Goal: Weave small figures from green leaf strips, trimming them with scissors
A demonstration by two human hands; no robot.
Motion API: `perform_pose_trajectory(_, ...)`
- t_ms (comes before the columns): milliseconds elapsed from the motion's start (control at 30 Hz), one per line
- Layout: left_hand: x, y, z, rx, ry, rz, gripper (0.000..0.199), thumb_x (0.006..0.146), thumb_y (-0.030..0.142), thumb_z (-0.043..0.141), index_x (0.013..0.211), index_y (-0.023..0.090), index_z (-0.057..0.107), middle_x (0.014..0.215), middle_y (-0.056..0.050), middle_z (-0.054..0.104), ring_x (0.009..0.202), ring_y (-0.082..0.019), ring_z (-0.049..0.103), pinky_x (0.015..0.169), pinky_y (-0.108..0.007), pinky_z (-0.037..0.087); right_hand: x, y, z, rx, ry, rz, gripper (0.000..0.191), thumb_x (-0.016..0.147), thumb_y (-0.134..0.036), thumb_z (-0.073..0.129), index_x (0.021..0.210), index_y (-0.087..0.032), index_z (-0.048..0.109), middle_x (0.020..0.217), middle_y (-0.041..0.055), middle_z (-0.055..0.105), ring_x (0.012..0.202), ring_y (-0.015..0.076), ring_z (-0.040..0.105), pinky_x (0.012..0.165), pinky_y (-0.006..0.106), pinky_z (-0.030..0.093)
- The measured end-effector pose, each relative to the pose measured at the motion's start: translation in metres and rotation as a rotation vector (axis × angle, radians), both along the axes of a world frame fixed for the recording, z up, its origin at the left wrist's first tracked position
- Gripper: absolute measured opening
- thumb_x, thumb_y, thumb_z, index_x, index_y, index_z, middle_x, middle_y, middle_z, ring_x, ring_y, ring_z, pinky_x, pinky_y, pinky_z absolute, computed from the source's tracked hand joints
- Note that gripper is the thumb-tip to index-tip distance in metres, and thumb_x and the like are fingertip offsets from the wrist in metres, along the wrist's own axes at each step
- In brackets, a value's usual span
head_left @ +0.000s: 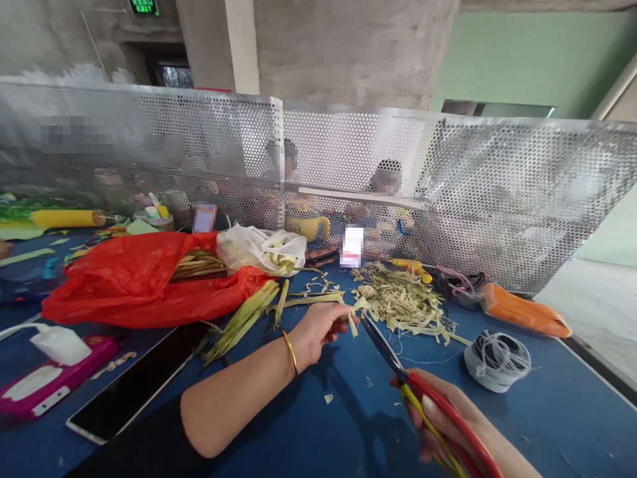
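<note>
While pinching a small, pale-green, flat strip of plant husk in the closed fingertips of the left hand, over the middle of the blue tabletop, gripping red-and-yellow-handled metal scissors alongside in the curled right hand. Apparently folded already, ends uncut. Toward the far edge, pale trimmings; beyond, perforated metal screen, grey concrete wall.

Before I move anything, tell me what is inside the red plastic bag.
Dry, straw-coloured strips show in the gap between folds of the red plastic bag. The plastic covers their ends and anything deeper in, so the rest of the contents cannot be seen.
</note>
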State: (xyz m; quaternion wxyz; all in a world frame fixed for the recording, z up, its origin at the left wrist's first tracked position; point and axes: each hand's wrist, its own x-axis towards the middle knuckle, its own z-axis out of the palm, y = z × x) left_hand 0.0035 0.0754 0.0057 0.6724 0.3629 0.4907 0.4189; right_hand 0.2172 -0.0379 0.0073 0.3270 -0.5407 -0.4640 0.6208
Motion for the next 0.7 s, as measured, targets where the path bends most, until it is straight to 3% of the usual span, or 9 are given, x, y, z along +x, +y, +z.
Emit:
perform_pose_trajectory(67,-0.001,0.000,0.000,0.013,0.009,-0.012,0.020,0.063,0.031,0.070,0.067,0.012,0.066,0.074,-0.006,0.067,0.052,-0.006,0.048,0.044,-0.018,0.025,-0.001,-0.002,0.001,-0.046,0.068,-0.039,0.066,0.067,-0.066,0.067,0.115,-0.022,0.058,0.078,0.0020,0.056,0.058,0.0123,0.050,0.062,0.031,0.052)
perform_pose_trajectory(233,-0.001,-0.001,0.001,0.093,0.059,-0.026,0.021,0.066,0.033,0.065,0.062,0.014,0.057,0.062,-0.001,0.060,0.047,-0.006,0.044,0.043,-0.020,0.024,0.002,0.002,-0.007,-0.139,0.283,0.074,0.058,0.069,-0.065,0.065,0.105,-0.020,0.063,0.077,0.0023,0.055,0.052,0.0091,0.045,0.057,0.029,0.052)
perform_pose_trajectory(400,0.000,-0.002,0.000,0.115,0.076,-0.045,0.020,0.070,0.032,0.061,0.064,0.016,0.050,0.058,0.003,0.053,0.046,-0.006,0.043,0.044,-0.020,0.024,0.003,0.004,-0.014,-0.168,0.486,0.159,0.054,0.083,-0.065,0.048,0.107,-0.018,0.061,0.078,0.0030,0.055,0.054,0.0098,0.048,0.056,0.029,0.052)
perform_pose_trajectory(700,0.002,-0.006,-0.004,0.164,0.119,-0.091,0.025,0.071,0.037,0.061,0.065,0.017,0.047,0.057,0.005,0.050,0.046,-0.005,0.040,0.045,-0.020,0.023,-0.002,-0.001,-0.013,-0.171,0.486,0.159,0.048,0.081,-0.061,0.055,0.104,-0.018,0.060,0.080,0.0028,0.056,0.057,0.0098,0.050,0.055,0.027,0.054)
